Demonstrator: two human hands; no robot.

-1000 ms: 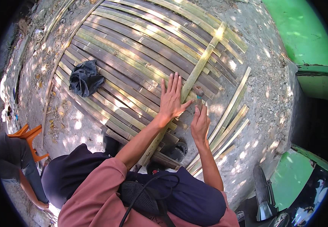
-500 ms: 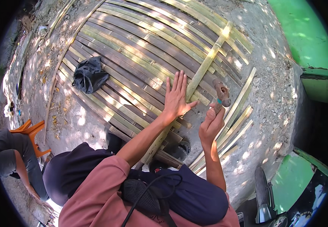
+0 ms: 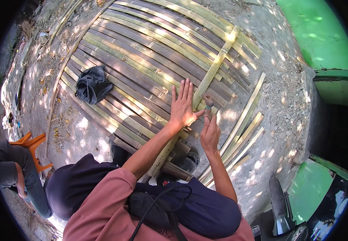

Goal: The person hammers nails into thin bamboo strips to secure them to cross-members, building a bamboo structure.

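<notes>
At one o'clock, the hammer [image 3: 209,99] is gripped close to its head by the closed fingers of the right hand [image 3: 209,134], probably for control, while at twelve the left hand [image 3: 181,109] is laid open and flat over the bamboo slats [image 3: 142,67] and crosspiece [image 3: 211,76], apparently to steady them. Whatever lies beneath the hammer's head is hidden; farther off, the slats are cut off by the upper edge.

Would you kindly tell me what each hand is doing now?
Left hand: open, palm down on the bamboo strips.
Right hand: closed, holding a hammer.
</notes>
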